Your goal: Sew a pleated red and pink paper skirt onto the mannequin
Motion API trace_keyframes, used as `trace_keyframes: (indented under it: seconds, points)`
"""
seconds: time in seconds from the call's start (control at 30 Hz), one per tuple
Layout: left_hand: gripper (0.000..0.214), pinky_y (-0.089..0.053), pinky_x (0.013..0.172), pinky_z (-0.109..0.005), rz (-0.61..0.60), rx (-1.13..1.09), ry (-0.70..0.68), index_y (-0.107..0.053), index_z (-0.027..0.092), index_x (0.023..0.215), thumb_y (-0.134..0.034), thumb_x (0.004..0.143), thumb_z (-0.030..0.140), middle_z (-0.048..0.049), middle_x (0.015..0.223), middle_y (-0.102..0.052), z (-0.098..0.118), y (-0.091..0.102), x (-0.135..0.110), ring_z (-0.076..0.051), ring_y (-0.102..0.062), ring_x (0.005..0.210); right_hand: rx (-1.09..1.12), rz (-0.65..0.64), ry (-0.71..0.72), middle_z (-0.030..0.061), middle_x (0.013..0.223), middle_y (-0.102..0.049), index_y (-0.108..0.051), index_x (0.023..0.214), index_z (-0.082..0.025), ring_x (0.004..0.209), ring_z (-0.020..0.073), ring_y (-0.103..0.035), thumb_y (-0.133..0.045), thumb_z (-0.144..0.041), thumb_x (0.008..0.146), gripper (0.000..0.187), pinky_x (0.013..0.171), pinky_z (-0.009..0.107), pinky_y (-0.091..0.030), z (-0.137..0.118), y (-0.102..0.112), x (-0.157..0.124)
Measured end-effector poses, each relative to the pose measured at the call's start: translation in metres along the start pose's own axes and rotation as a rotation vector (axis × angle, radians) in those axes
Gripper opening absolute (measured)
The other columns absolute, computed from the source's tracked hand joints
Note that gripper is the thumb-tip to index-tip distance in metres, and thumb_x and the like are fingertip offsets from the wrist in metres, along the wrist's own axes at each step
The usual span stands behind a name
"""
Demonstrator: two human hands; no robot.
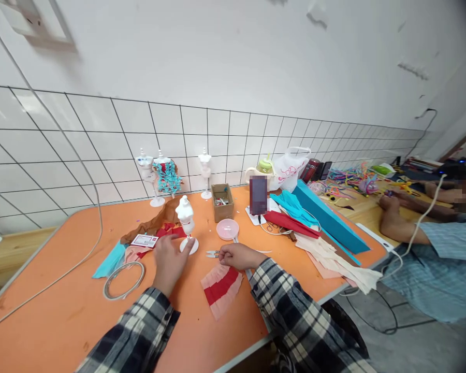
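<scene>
A small white dress-form mannequin (185,217) stands upright on its round base in front of me. My left hand (170,264) is around its left side with thumb and fingers apart; the thumb overlaps the base, and whether it touches is unclear. From my closed right hand (238,256) the blades of small thread snips (212,254) point left. Just below that hand lies a pink fabric piece with a red band (222,291). A pink round dish with a handle (228,229) sits behind the right hand.
Dressed and bare mannequins (205,173) stand along the tiled wall. Nearby are a cardboard box (222,203), a propped phone (259,195), a roll of tape (124,280), fabric strips (326,254) and a blue folded board (330,217). Another person (438,259) sits at right. A white cable (83,160) hangs left.
</scene>
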State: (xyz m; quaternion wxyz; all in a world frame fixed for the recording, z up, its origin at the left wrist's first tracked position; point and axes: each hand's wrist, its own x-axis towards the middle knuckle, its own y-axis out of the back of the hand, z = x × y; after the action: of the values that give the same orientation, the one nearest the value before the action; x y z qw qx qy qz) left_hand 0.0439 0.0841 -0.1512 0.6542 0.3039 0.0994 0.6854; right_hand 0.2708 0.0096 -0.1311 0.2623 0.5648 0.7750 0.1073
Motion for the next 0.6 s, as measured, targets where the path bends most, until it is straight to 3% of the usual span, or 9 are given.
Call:
trace_keyframes:
  seconds: [0.07, 0.13, 0.2, 0.23, 0.3, 0.37, 0.43, 0.5, 0.6]
  points:
    - [0.059, -0.023, 0.110, -0.065, 0.128, 0.010, 0.032, -0.046, 0.017, 0.110, -0.053, 0.076, 0.065, -0.0208, 0.128, -0.048, 0.005, 0.015, -0.019, -0.044, -0.036, 0.131, -0.041, -0.012, 0.076, -0.0046, 0.071, -0.060, -0.061, 0.080, -0.019, 0.068, 0.0105, -0.053, -0.063, -0.007, 0.077, 0.012, 0.063, 0.021, -0.038, -0.010, 0.000, -0.006]
    - [0.057, -0.038, 0.106, -0.052, 0.075, -0.036, -0.032, -0.046, 0.022, 0.112, -0.053, 0.077, 0.067, -0.0146, 0.127, -0.050, 0.014, 0.030, -0.038, -0.035, -0.047, 0.125, -0.069, -0.059, 0.159, -0.0049, 0.074, -0.062, -0.064, 0.082, -0.020, 0.072, 0.0110, -0.055, -0.064, -0.008, 0.077, 0.012, 0.066, 0.021, -0.039, -0.024, -0.001, -0.013]
    - [0.070, -0.039, 0.107, -0.047, -0.320, -0.201, -0.156, -0.049, 0.023, 0.123, -0.069, 0.069, 0.064, -0.0139, 0.134, -0.053, 0.023, 0.040, -0.054, -0.035, -0.048, 0.127, -0.114, -0.121, 0.266, -0.0049, 0.077, -0.065, -0.067, 0.082, -0.020, 0.074, 0.0113, -0.056, -0.065, -0.009, 0.078, 0.012, 0.067, 0.021, -0.039, -0.041, -0.004, -0.019]
    - [0.081, -0.037, 0.110, -0.047, -0.451, -0.253, -0.134, -0.048, 0.023, 0.129, -0.076, 0.064, 0.062, -0.0144, 0.140, -0.052, 0.027, 0.042, -0.059, -0.036, -0.046, 0.132, -0.157, -0.158, 0.342, -0.0045, 0.078, -0.065, -0.068, 0.083, -0.021, 0.075, 0.0115, -0.057, -0.064, -0.011, 0.079, 0.011, 0.068, 0.021, -0.040, -0.049, -0.005, -0.020]
    - [0.080, -0.041, 0.106, -0.046, -0.750, -0.372, -0.033, -0.057, 0.021, 0.125, -0.082, 0.060, 0.059, -0.0136, 0.131, -0.062, 0.030, 0.042, -0.063, -0.036, -0.053, 0.124, -0.201, -0.174, 0.448, -0.0032, 0.081, -0.068, -0.069, 0.087, -0.021, 0.077, 0.0120, -0.059, -0.063, -0.015, 0.084, 0.009, 0.069, 0.022, -0.042, -0.062, -0.009, -0.020]
    - [0.065, -0.047, 0.097, -0.044, -0.966, -0.463, 0.126, -0.067, 0.017, 0.110, -0.082, 0.063, 0.059, -0.0106, 0.110, -0.072, 0.026, 0.036, -0.062, -0.034, -0.062, 0.109, -0.226, -0.145, 0.477, -0.0010, 0.090, -0.071, -0.071, 0.093, -0.021, 0.083, 0.0134, -0.063, -0.062, -0.020, 0.086, 0.011, 0.074, 0.023, -0.044, -0.067, -0.011, -0.016]
    - [0.053, -0.049, 0.090, -0.042, -0.996, -0.500, 0.239, -0.072, 0.014, 0.091, -0.074, 0.071, 0.063, -0.0090, 0.091, -0.075, 0.019, 0.031, -0.057, -0.030, -0.066, 0.094, -0.242, -0.126, 0.443, 0.0017, 0.105, -0.073, -0.072, 0.104, -0.021, 0.094, 0.0164, -0.065, -0.068, -0.029, 0.084, 0.022, 0.082, 0.025, -0.046, -0.061, -0.011, -0.008]
    - [0.055, -0.049, 0.091, -0.040, -0.984, -0.527, 0.257, -0.074, 0.014, 0.091, -0.074, 0.070, 0.064, -0.0080, 0.089, -0.075, 0.011, 0.030, -0.051, -0.028, -0.066, 0.091, -0.216, -0.122, 0.378, 0.0041, 0.116, -0.072, -0.070, 0.115, -0.021, 0.102, 0.0197, -0.065, -0.077, -0.040, 0.077, 0.043, 0.085, 0.026, -0.047, -0.047, -0.010, 0.002]
    - [0.053, -0.052, 0.080, -0.037, -1.031, -0.567, 0.284, -0.076, 0.012, 0.093, -0.077, 0.071, 0.061, -0.0093, 0.085, -0.076, 0.000, 0.046, -0.043, -0.025, -0.067, 0.079, -0.163, -0.034, 0.307, 0.0047, 0.106, -0.075, -0.073, 0.110, -0.019, 0.095, 0.0184, -0.067, -0.065, -0.046, 0.088, 0.036, 0.080, 0.026, -0.048, -0.028, -0.012, 0.014]
